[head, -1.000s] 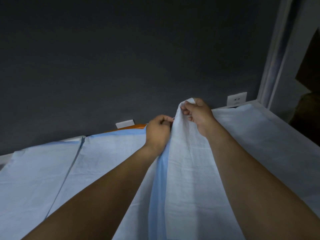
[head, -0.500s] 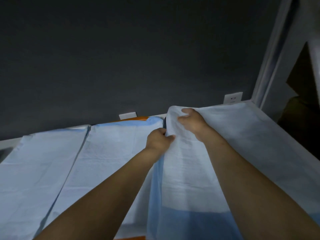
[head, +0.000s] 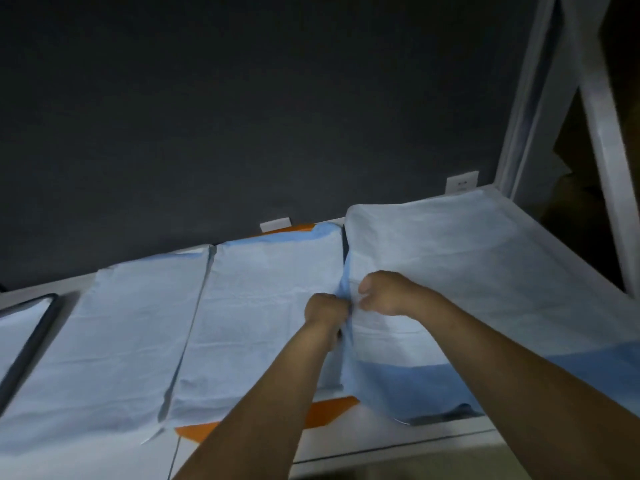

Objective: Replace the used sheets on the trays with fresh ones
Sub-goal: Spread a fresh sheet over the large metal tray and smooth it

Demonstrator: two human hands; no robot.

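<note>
The single head view looks forward and down, close over the counter (head: 415,439), facing the dark wall (head: 242,98).

A dim clinic or lab workroom: a white counter (head: 415,439) across the lower frame bears a row of disposable blue sheets (head: 131,341); a wall outlet (head: 462,181) sits upper right.

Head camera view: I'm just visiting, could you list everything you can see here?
sheets: 4, pale blue, side by side on the counter: right sheet, middle sheet, left sheet, far-left sheet
orange tray: 1, orange, under the middle sheet
dark tray: 1, dark rim, far left
wall plates: 2, white, on the wall
wall: 1, dark grey, behind
counter: 1, white
grips: 2, bare hands; left grip and right grip hold the right sheet's left edge
</note>
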